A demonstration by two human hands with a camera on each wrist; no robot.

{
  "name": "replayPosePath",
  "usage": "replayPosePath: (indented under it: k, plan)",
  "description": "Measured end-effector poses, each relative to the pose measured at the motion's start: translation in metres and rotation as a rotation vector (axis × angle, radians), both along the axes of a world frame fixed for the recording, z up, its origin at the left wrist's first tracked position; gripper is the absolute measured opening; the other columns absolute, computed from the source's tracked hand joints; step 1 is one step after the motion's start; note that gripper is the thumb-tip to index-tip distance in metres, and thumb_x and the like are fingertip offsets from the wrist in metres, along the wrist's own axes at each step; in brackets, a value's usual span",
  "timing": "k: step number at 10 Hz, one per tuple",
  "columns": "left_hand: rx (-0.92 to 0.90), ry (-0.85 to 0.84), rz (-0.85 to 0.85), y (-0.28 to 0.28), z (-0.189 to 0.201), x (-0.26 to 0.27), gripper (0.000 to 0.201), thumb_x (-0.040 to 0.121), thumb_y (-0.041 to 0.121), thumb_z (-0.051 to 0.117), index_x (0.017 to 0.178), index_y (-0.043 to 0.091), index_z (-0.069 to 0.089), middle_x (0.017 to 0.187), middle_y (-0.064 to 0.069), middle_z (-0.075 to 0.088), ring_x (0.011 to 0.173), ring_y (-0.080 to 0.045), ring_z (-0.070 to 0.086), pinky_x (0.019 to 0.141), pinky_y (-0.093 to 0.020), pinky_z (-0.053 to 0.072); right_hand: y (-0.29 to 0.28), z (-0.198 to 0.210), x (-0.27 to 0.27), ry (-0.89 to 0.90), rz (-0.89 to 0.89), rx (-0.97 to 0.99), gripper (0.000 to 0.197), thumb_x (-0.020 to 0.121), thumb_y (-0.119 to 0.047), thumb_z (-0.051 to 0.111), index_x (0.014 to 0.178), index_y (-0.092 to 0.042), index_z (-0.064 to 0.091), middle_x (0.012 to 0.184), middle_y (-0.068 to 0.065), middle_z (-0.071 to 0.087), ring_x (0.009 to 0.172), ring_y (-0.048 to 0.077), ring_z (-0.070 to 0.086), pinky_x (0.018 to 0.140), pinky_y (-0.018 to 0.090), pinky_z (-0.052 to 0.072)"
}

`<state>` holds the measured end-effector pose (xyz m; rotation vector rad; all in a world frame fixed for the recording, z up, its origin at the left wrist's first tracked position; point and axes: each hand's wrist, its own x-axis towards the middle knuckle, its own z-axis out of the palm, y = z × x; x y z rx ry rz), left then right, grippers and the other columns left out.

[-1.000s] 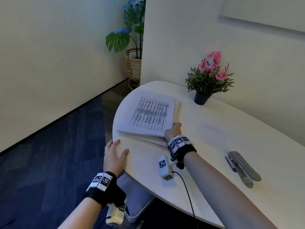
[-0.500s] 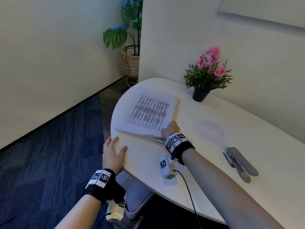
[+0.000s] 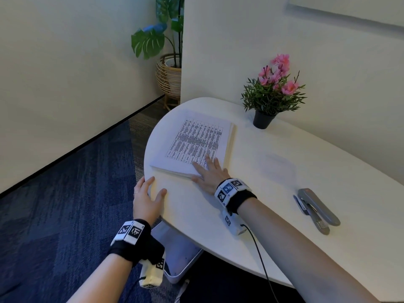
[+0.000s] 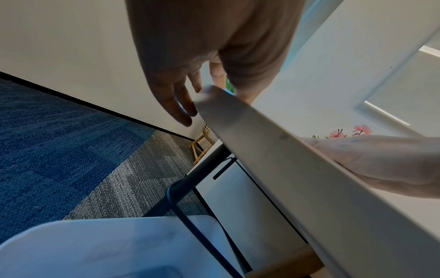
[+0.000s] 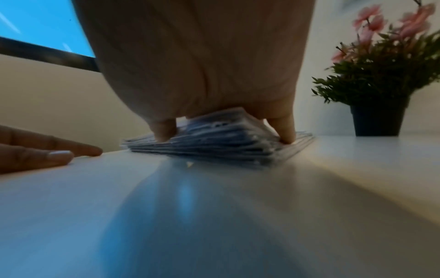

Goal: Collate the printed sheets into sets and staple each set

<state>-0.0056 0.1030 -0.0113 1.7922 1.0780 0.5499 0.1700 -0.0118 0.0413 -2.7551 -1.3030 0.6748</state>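
Observation:
A stack of printed sheets lies near the rounded left end of the white table, its top page printed with a dense table. My right hand lies flat on the stack's near right corner, fingers straight and spread on the top page; the right wrist view shows fingers pressing on the stack. My left hand rests open on the table's rounded edge, thumb on top, fingers beside the rim. A grey stapler lies on the table to the right, untouched.
A small potted plant with pink flowers stands behind the stack by the wall. A large leafy plant in a wicker basket stands on the floor beyond the table. A white chair sits below the table edge over blue carpet.
My right hand has gone from curled at the stack's near corner to lying flat on the top page. The left hand stays on the table edge.

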Motion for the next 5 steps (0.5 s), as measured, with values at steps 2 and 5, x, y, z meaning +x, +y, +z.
replayPosePath:
  k: [2, 5]
  plan:
    - [-0.005, 0.006, 0.006, -0.001, 0.000, 0.001, 0.051, 0.087, 0.021, 0.067, 0.135, 0.017, 0.050, 0.152, 0.000, 0.029, 0.136, -0.023, 0.032, 0.109, -0.038, 0.028, 0.000, -0.004, -0.011, -0.081, -0.043, -0.038, 0.064, 0.096, -0.059, 0.015, 0.151, -0.032, -0.004, 0.157, 0.006, -0.018, 0.144, 0.033, -0.014, 0.115, 0.057, 0.004]
    - [-0.009, 0.014, 0.012, -0.001, 0.003, -0.001, 0.052, 0.088, 0.023, 0.066, 0.136, 0.018, 0.049, 0.153, 0.000, 0.028, 0.135, -0.024, 0.034, 0.108, -0.040, 0.030, -0.005, 0.006, 0.003, 0.053, -0.024, -0.019, 0.072, 0.092, -0.067, 0.022, 0.150, -0.035, -0.004, 0.158, 0.001, -0.017, 0.145, 0.029, -0.014, 0.111, 0.063, -0.001]
